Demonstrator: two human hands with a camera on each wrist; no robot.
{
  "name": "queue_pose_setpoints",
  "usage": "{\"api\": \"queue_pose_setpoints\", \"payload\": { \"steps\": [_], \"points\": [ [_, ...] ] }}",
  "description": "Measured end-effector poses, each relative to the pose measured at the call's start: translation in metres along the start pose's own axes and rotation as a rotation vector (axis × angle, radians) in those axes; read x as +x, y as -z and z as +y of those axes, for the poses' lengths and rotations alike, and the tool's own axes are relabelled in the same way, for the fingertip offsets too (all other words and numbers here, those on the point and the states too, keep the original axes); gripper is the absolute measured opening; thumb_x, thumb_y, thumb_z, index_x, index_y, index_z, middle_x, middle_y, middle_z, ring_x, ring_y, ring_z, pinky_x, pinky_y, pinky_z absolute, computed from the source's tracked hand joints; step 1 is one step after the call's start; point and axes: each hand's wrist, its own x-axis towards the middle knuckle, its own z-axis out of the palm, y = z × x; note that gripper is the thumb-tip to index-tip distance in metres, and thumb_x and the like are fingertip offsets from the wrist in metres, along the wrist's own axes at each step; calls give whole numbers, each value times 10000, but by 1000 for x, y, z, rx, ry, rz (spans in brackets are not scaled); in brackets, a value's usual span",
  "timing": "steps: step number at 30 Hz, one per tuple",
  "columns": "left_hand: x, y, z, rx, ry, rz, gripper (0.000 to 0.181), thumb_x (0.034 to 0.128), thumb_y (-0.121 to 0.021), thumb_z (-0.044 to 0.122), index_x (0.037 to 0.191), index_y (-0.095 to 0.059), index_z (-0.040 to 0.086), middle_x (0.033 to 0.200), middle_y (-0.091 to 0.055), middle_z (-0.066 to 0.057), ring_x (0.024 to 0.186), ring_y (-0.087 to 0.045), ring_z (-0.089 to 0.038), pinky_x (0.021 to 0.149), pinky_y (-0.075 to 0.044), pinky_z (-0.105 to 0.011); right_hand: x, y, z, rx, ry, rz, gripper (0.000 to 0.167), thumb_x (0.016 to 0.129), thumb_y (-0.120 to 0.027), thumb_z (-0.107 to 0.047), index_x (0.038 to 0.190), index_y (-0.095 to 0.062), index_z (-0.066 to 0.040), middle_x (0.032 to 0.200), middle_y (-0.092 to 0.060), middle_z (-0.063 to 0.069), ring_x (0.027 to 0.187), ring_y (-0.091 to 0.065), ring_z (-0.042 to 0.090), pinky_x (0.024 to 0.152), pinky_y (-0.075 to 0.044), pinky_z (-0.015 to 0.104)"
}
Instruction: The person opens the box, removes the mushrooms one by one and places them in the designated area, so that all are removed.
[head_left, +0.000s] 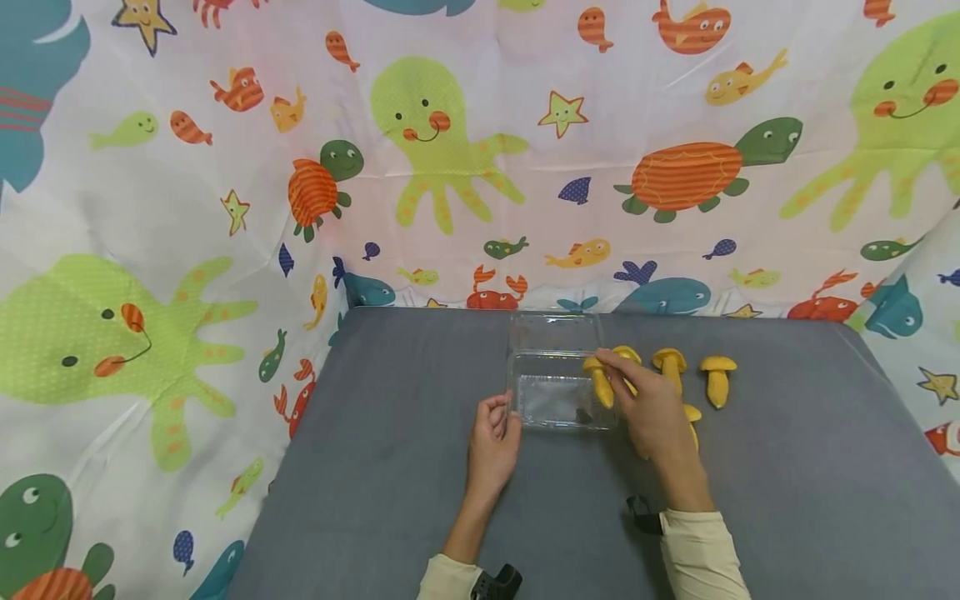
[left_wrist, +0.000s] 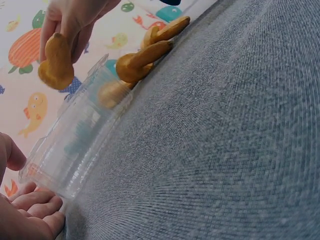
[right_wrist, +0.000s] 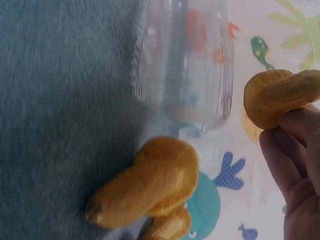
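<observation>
A clear plastic box (head_left: 555, 400) lies on the grey cloth with its lid (head_left: 557, 333) folded back behind it. At the box's left edge my left hand (head_left: 495, 446) holds it, thumb on one side and curled fingers on the other; the same hand (left_wrist: 30, 210) shows in the left wrist view. My right hand (head_left: 660, 417) pinches a yellow toy mushroom (head_left: 600, 383) above the box's right end. In the right wrist view this mushroom (right_wrist: 280, 95) is held by its cap, between fingertips and thumb.
More yellow mushrooms lie right of the box: one (head_left: 626, 353) partly behind my right hand, one (head_left: 670, 362) beyond it, one (head_left: 717, 382) farthest right, and one (head_left: 692, 415) partly hidden by the hand. A sea-animal curtain (head_left: 480, 192) hangs behind the table.
</observation>
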Motion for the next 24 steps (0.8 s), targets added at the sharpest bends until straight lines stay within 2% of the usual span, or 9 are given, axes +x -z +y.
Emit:
{"api": "queue_pose_setpoints", "payload": {
  "steps": [4, 11, 14, 20, 24],
  "points": [
    [0, 0, 2, 3, 6, 0, 324, 1005, -609, 49, 1311, -559, -48, 1458, -628, -183, 1353, -597, -328, 1125, -452, -470, -1, 6, 6, -16, 1, 22, 367, 942, -775, -9, 1294, -762, -109, 1126, -800, 86, 573, -580, 99, 555, -437, 104],
    [-2, 0, 1, 9, 9, -5, 331, 1001, -605, 48, 1311, -557, -56, 1460, -625, -192, 1357, -594, -333, 1128, -448, -478, -9, 16, 8, -40, -29, 53, 367, 927, -786, 10, 1275, -771, -104, 1072, -806, 109, 559, -600, 144, 506, -402, 118],
    [-4, 0, 0, 16, 16, -1, 324, 1003, -609, 45, 1310, -560, -46, 1460, -629, -177, 1357, -596, -326, 1132, -446, -473, -13, 20, 10, -57, -46, 70, 360, 928, -780, 22, 1269, -773, -94, 1053, -805, 126, 584, -624, 157, 529, -405, 103],
    [-4, -1, 0, 13, 28, 15, 317, 1014, -614, 45, 1320, -567, -26, 1458, -633, -167, 1355, -594, -342, 1143, -435, -498, -16, 30, 14, -55, -61, 103, 380, 915, -783, 47, 1265, -779, -100, 1028, -806, 128, 671, -679, 175, 632, -405, 33],
    [-3, -1, 0, 7, 23, 20, 328, 1016, -616, 45, 1333, -567, -24, 1457, -631, -175, 1352, -594, -353, 1139, -435, -518, -17, 37, 17, -41, -60, 119, 381, 917, -772, 64, 1266, -776, -88, 1118, -797, 130, 812, -765, 253, 749, -400, -21]
  ]
}}
